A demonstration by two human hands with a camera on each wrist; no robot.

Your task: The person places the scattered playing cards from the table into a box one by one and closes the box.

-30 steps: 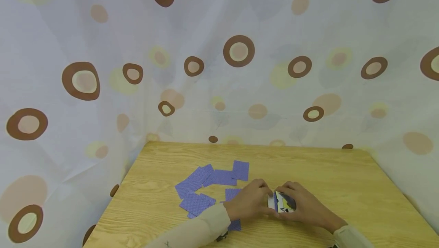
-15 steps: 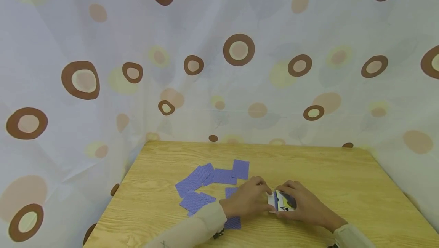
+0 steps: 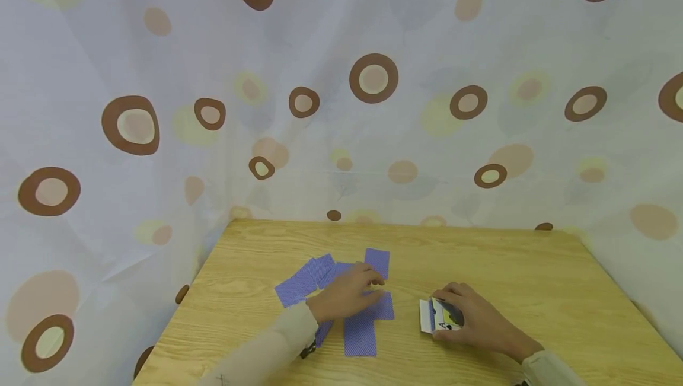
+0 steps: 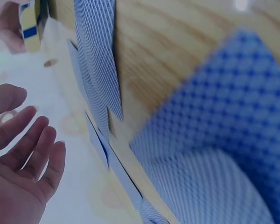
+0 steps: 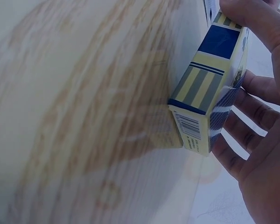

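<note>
My right hand grips a playing-card box by its sides, thumb on the near side and fingers on the far side. Its white flap sticks out to the left, and an ace shows at that end. Seen from the right wrist, the striped box has a barcode at one end and stands close to the table. My left hand hovers above blue-backed playing cards, its fingers loosely bent. The left wrist view shows that hand holding nothing, palm exposed; the nearby cards lie face down.
More face-down cards spread over the left half of the wooden table, partly overlapping. One card lies farthest back. Behind the table and along both sides hangs a pale sheet with brown spots.
My left hand has let go of the box's flap end and moved left over the cards. The flap is now uncovered. My right hand stays in place, still gripping the box.
</note>
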